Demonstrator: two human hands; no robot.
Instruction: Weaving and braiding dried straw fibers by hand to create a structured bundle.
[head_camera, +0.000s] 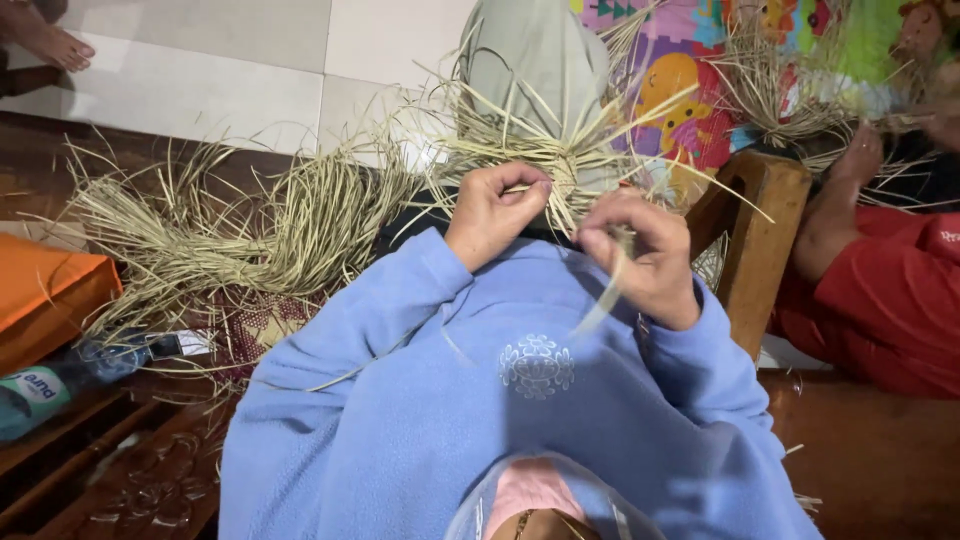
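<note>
1. A blue fleece top (520, 400) filled the bottom of the view, nearest the camera; both sleeves ran up from it to the hands.
2. The left hand (497, 212) was curled tight, fingers folded in and pinching pale straw strips (560, 165) at the edge of a woven piece; thumb and forefinger met on the strands.
3. The right hand (645, 255) was closed narrow too, fingertips pressed on a single flat strip (603, 300) that hung down over the fleece; it sat just beside the left hand, slightly lower.
4. The woven piece (535, 70) lay over the person's knee, above both hands, with loose ends fanning out all round it.
5. A big loose heap of straw (230, 230) spread over the floor to the left, well apart from the hands; an orange cushion (45, 290) and a plastic bottle (60, 385) lay at the left edge.
6. A wooden chair arm (755, 235) stood just right of the right hand; beyond it a person in a red top (880, 300) held another bundle of straw (790, 100); a bright play mat (690, 70) lay behind.
</note>
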